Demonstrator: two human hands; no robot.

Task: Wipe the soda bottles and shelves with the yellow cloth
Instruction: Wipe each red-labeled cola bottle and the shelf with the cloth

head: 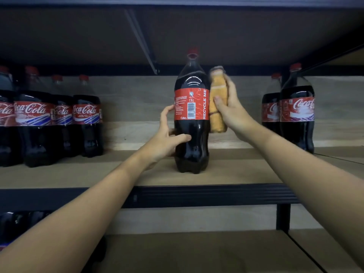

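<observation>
My left hand [167, 134] wraps its fingers [182, 137] around the upright bottle [192, 119] on the shelf [118, 172]; my right hand [229, 109] grips the cloth [216, 103] against the bottle's right side.

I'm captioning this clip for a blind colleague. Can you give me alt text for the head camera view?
A person's left hand steadies an upright Coca-Cola bottle on a wooden shelf while the right hand presses a folded yellow cloth against its side. More Coca-Cola bottles stand at far left and right.

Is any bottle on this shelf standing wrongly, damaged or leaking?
Only the middle bottle stands out: alone at the shelf front, barcode side outward, while the others show their logos. It stands upright. No spill or damage shows.
</observation>
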